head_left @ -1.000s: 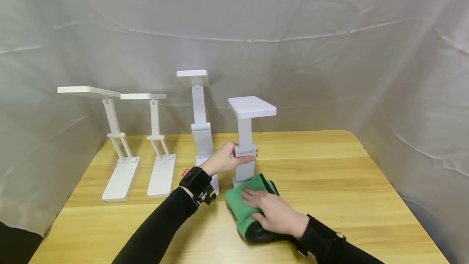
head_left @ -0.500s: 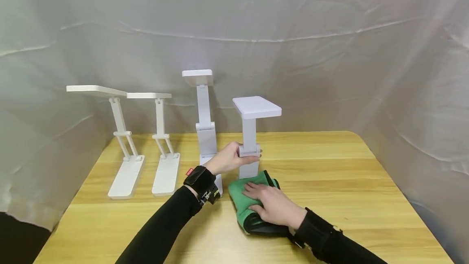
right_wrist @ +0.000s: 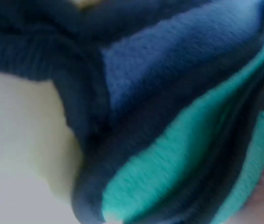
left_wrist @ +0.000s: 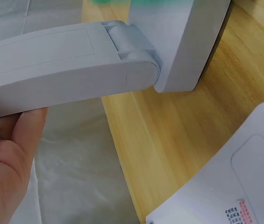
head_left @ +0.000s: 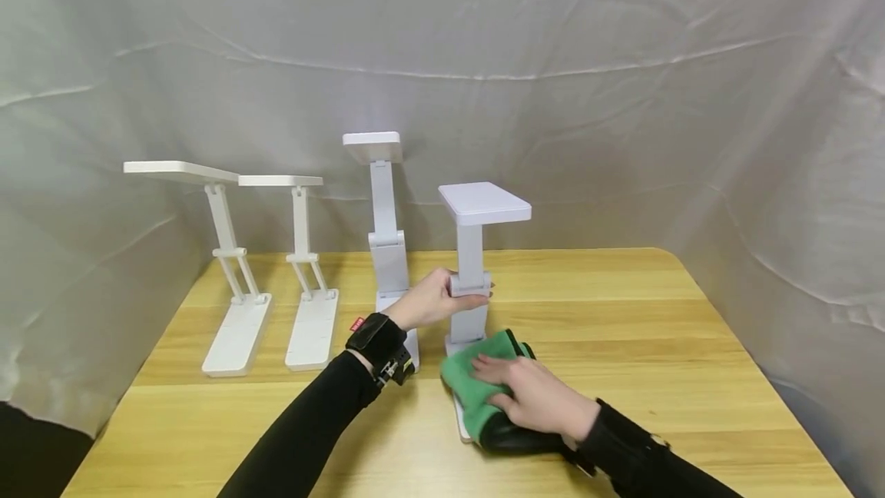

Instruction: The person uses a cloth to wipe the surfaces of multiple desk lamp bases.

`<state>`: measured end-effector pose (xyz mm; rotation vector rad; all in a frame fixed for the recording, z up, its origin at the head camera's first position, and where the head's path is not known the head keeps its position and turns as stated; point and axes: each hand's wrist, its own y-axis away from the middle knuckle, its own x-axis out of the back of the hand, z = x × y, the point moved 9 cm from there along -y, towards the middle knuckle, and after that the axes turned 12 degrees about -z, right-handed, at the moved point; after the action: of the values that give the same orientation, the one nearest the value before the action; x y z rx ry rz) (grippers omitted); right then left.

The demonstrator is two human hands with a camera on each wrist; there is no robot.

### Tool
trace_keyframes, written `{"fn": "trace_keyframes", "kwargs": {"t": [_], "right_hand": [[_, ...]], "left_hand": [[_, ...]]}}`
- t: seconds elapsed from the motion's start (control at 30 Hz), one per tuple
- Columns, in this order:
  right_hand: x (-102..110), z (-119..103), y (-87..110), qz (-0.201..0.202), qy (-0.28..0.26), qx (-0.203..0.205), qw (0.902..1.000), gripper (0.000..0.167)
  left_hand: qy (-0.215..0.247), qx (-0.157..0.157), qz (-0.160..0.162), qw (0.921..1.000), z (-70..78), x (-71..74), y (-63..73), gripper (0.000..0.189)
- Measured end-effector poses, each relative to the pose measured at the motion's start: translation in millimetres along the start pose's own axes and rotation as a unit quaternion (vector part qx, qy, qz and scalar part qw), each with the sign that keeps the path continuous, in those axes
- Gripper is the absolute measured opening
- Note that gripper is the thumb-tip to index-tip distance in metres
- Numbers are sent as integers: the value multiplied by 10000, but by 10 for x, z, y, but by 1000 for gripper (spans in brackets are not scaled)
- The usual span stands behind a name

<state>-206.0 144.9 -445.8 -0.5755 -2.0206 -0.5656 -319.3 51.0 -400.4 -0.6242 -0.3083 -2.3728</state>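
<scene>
In the head view my left hand point(head_left: 432, 300) grips the nearest white desk lamp point(head_left: 470, 252) at its middle hinge, thumb in front. The left wrist view shows the lamp's arm point(left_wrist: 52, 60) with fingers point(left_wrist: 29, 130) against its edge. My right hand point(head_left: 535, 402) lies with fingers extended on a folded green cloth point(head_left: 466, 386) with black edging, pressing it onto the lamp's base point(head_left: 462, 417). The cloth hides most of that base. Close up in the right wrist view are the cloth's folds point(right_wrist: 160, 177), blurred.
Just left of the held lamp stands another desk lamp point(head_left: 389, 263), its base partly behind my left wrist. Two more white lamps, one point(head_left: 311, 329) and another point(head_left: 237, 336), stand farther left on the wooden table point(head_left: 622, 329). A grey curtain point(head_left: 588, 114) hangs behind.
The right hand and cloth first move slightly away along the base, then back toward the near right, baring the base's left edge. My left hand keeps its grip on the lamp.
</scene>
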Motion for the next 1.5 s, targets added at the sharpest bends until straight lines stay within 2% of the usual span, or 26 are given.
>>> {"fn": "trace_keyframes", "kwargs": {"t": [0.1,0.17,0.33,0.4,0.47,0.57,0.67,0.8,0.9,1.0,1.07,1.13,1.23,1.33,1.4,1.5], "right_hand": [[-3,-47,-163,46,382,-123,9992,41],[-42,-121,-191,-13,518,-61,9986,43],[-156,-299,35,-190,341,478,9981,45],[-156,-284,134,-230,119,508,9984,45],[-119,-216,171,-193,-69,354,9992,43],[-32,-100,73,-80,-54,-40,9999,39],[14,-67,-108,20,372,-340,9987,40],[-41,-187,-219,-82,643,-223,9976,43],[-125,-317,-122,-255,494,160,9983,44],[-177,-377,60,-350,277,427,9981,44],[-169,-345,157,-308,107,404,9987,44],[-133,-266,199,-208,-13,202,9996,43],[-51,-131,121,48,78,-232,9997,42],[-9,-90,-57,196,428,-510,9976,44],[-23,-134,-147,192,620,-472,9968,47],[-119,-260,-138,5,722,-99,9973,47]], "left_hand": [[9,19,34,10000,-16,4,-2,32],[8,-19,63,10000,-18,12,3,31],[13,-92,53,9999,-34,31,28,33],[36,-49,15,10000,-46,32,39,34],[53,3,-16,10000,-52,29,43,34],[64,77,30,9999,-53,24,37,33],[27,113,77,9999,-46,9,22,31],[29,111,112,9999,-30,-2,12,30],[30,47,91,9999,-11,-5,8,31],[22,45,37,10000,-8,-9,14,32],[22,62,-1,10000,-7,-10,22,33],[11,66,-9,10000,-6,-3,29,33],[-18,50,36,10000,-4,13,33,33],[-67,63,103,9999,-11,26,26,32],[-78,77,135,9998,-17,30,19,31],[-60,50,111,9999,-22,18,16,31]]}}
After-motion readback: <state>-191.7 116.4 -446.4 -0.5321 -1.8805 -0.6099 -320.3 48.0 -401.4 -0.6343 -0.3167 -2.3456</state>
